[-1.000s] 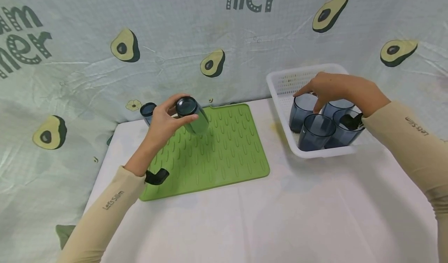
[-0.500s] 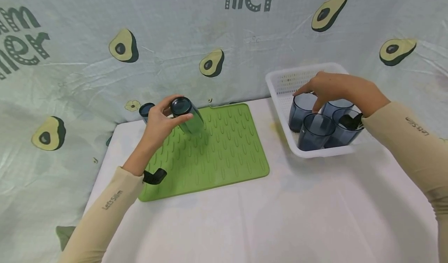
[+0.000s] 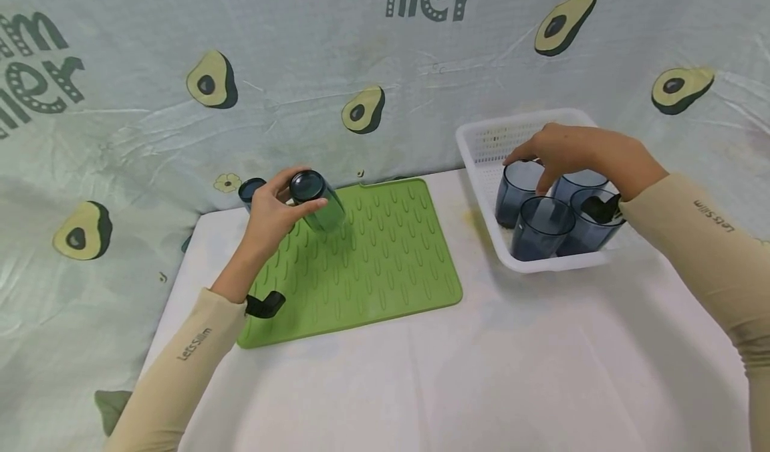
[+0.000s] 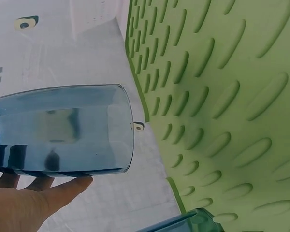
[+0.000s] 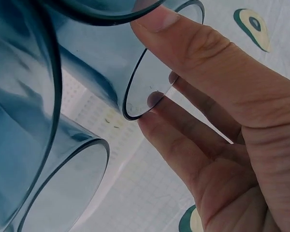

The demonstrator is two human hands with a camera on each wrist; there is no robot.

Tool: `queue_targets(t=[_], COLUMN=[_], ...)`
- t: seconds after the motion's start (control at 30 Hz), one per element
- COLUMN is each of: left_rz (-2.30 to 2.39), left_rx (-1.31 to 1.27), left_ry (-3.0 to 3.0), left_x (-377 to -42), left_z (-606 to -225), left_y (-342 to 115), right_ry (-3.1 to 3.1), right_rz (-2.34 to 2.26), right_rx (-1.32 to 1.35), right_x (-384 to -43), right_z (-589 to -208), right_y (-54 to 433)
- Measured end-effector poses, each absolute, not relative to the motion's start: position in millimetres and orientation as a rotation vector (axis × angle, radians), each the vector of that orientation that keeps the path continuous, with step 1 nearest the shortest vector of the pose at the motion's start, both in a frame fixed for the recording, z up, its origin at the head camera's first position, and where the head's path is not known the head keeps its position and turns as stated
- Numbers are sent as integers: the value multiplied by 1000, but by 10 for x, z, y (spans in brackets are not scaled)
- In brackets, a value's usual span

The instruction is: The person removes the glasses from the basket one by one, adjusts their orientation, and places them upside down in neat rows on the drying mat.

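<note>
My left hand (image 3: 271,211) grips a blue-tinted drinking glass (image 3: 325,214) near its base, upside down above the green drying mat (image 3: 391,265). In the left wrist view that glass (image 4: 72,125) has its open rim towards the mat. Behind the hand, at the mat's far left corner, stands another upturned glass (image 3: 248,188), partly hidden. My right hand (image 3: 565,148) reaches into the white basket (image 3: 541,265), thumb and fingers spanning the rim of the back-left glass (image 3: 511,201). In the right wrist view, the fingertips (image 5: 150,118) lie right at this glass's rim.
Several more upright glasses, such as the front one (image 3: 541,235), crowd around the gripped one in the basket. A white cloth (image 3: 409,385) covers the table. Behind it hangs a pale sheet (image 3: 289,51) printed with avocados.
My left hand has shifted slightly left and a little down with the upturned glass, slowing over the last half second. The right hand stays at the basket glass.
</note>
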State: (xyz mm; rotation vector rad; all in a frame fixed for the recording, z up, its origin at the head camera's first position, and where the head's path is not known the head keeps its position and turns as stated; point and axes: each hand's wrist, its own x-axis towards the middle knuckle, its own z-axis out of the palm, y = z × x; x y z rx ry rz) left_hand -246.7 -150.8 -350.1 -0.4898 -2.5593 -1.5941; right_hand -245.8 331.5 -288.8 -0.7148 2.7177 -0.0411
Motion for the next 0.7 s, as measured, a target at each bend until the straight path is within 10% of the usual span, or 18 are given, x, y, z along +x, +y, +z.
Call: queue_targets(t=[0.7], left_rz=[-1632], left_rx=[-461], left_ry=[-2551], left_x=[-2497], left_z=[-3603], left_y=[-1554], right_ry=[2711], right_rz=[-84], right_rx=[-693], right_x=[-2429], right_z=[-2896], right_y=[3308])
